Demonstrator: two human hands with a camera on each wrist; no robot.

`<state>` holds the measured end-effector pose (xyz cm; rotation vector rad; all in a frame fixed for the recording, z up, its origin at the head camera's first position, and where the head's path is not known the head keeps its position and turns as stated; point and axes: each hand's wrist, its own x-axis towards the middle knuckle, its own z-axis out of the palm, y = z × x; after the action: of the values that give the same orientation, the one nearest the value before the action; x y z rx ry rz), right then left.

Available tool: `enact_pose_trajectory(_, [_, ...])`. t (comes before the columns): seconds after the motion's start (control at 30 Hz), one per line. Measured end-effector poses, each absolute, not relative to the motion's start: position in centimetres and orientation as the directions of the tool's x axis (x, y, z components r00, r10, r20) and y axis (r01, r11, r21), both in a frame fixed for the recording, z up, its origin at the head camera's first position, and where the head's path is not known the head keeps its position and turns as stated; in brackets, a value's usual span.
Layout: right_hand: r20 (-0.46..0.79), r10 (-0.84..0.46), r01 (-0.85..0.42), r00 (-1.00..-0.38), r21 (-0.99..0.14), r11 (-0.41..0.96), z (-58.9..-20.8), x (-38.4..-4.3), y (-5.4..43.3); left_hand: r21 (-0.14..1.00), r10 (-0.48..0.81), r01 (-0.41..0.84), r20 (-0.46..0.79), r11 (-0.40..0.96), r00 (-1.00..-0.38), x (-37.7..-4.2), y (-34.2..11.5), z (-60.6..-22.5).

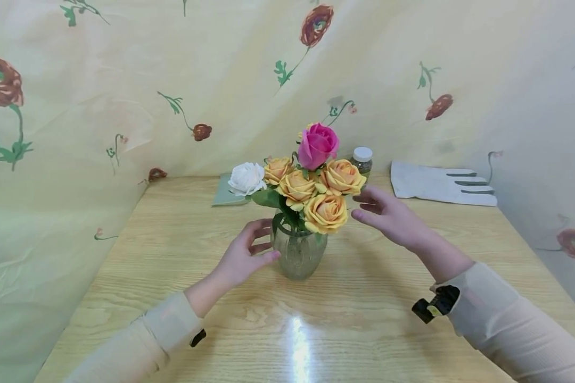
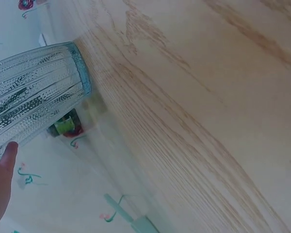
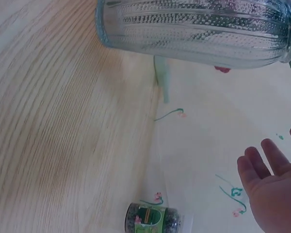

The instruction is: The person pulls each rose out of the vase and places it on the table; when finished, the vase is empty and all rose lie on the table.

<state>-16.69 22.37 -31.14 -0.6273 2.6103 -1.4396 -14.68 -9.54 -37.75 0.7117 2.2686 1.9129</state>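
A ribbed clear glass vase (image 1: 299, 258) stands upright on the wooden table, holding a pink rose (image 1: 318, 146), several yellow roses (image 1: 327, 213) and a white rose (image 1: 247, 178). My left hand (image 1: 239, 258) is at the vase's left side, thumb towards the front and fingers near the rim. In the left wrist view, a fingertip (image 2: 10, 149) overlaps the glass (image 2: 39, 80); firm contact cannot be told. To the right of the flowers, my right hand (image 1: 388, 215) has its fingers extended and holds nothing. The right wrist view shows it apart from the vase (image 3: 194, 29).
Behind the flowers stands a small jar (image 1: 362, 157) with a white lid. A whitish glove (image 1: 426, 183) lies at the back right of the table (image 1: 182, 223). A pale green flat item (image 1: 225, 194) lies at the back left. Flower-patterned cloth (image 1: 249, 64) hangs behind.
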Motion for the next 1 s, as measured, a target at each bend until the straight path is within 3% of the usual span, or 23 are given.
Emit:
enact_pose_trajectory(0.2, [0.156, -0.407, -0.318, -0.900, -0.873, 0.369, -31.2, -16.4, 21.7, 0.956, 0.396, 0.278, 0.219, 0.097, -0.892, -14.5, -9.6, -37.9])
enact_pose_trajectory(0.47, [0.199, -0.320, -0.290, -0.927, -0.918, 0.270, -30.7, -15.6, 20.4, 0.963, 0.387, 0.251, 0.196, 0.095, -0.901, -14.3, -9.6, -37.8])
enact_pose_trajectory(0.73, [0.323, -0.259, -0.312, -0.910, -0.946, -0.083, -31.5, -15.5, 18.6, 0.962, 0.383, 0.264, 0.220, 0.066, -0.897, -14.4, -9.2, -37.9])
enact_pose_trajectory(1.0, [0.334, -0.242, -0.288, -0.911, -0.935, -0.207, -31.9, -15.4, 17.4, 0.961, 0.379, 0.269, 0.228, 0.058, -0.897, -14.3, -9.0, -37.9])
